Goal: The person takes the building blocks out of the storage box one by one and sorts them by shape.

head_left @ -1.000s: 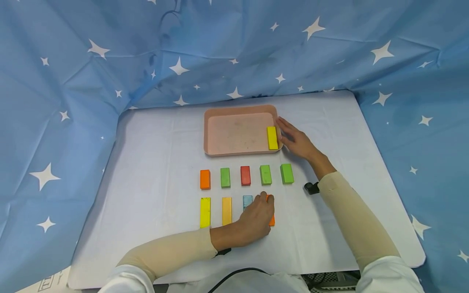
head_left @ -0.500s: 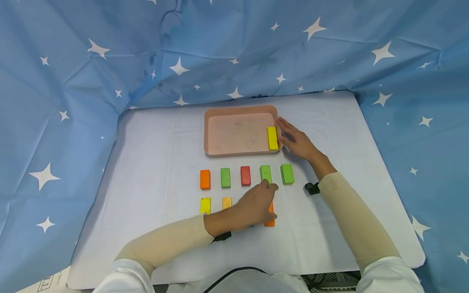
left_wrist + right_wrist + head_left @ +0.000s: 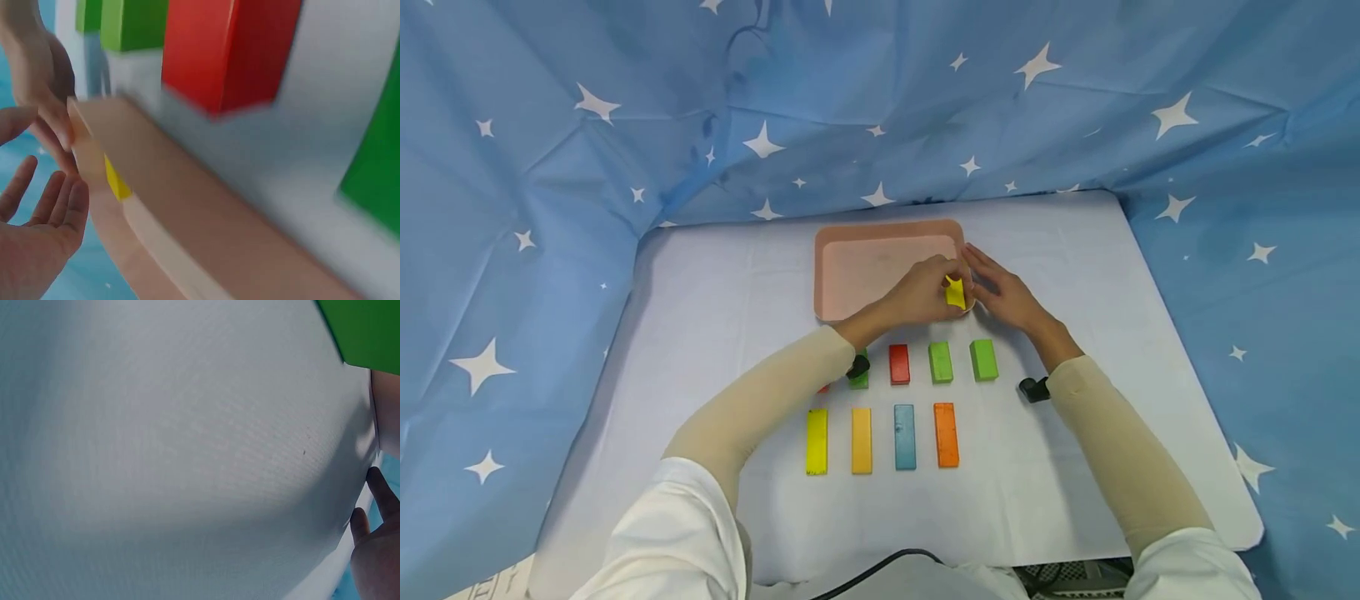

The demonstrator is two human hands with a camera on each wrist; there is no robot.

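Observation:
A pink tray (image 3: 850, 275) sits at the back of the white table, with a yellow block (image 3: 955, 293) at its right end. My left hand (image 3: 942, 283) reaches into the tray right at that block; in the left wrist view its fingers (image 3: 62, 206) are straight and just short of the yellow block (image 3: 115, 181). My right hand (image 3: 992, 279) lies flat against the tray's right rim (image 3: 187, 206). In the near row lie a yellow block (image 3: 817, 441), a light orange one (image 3: 862, 440), a blue one (image 3: 905, 437) and an orange one (image 3: 946, 434).
The middle row holds a red block (image 3: 898, 364) and two green blocks (image 3: 940, 362) (image 3: 983, 359); another green block (image 3: 859, 382) and an orange one are mostly hidden under my left forearm. Blue star-patterned cloth (image 3: 550, 167) walls the table on three sides.
My left hand let go of the orange block in the near row and moved up to the yellow block in the tray. The right hand stayed at the tray's rim.

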